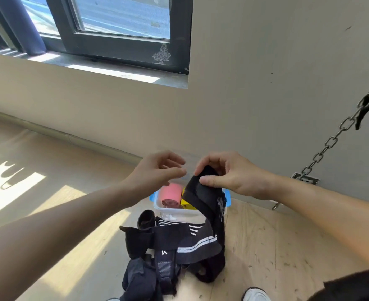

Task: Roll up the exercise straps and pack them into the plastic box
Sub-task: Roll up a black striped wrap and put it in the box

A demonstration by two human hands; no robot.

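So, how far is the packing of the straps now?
Done: a pink roll and a yellow roll lie in the plastic box. In hand: the right hand pinches a black strap, the left hand open beside it. Left: the pile of black straps on the floor.

Beige wall (266, 72), dark-framed window (122, 29) above a sunlit sill (114, 72), pale wooden floor (277, 246) with sun patches, metal chain (331, 144) anchored at the wall's base
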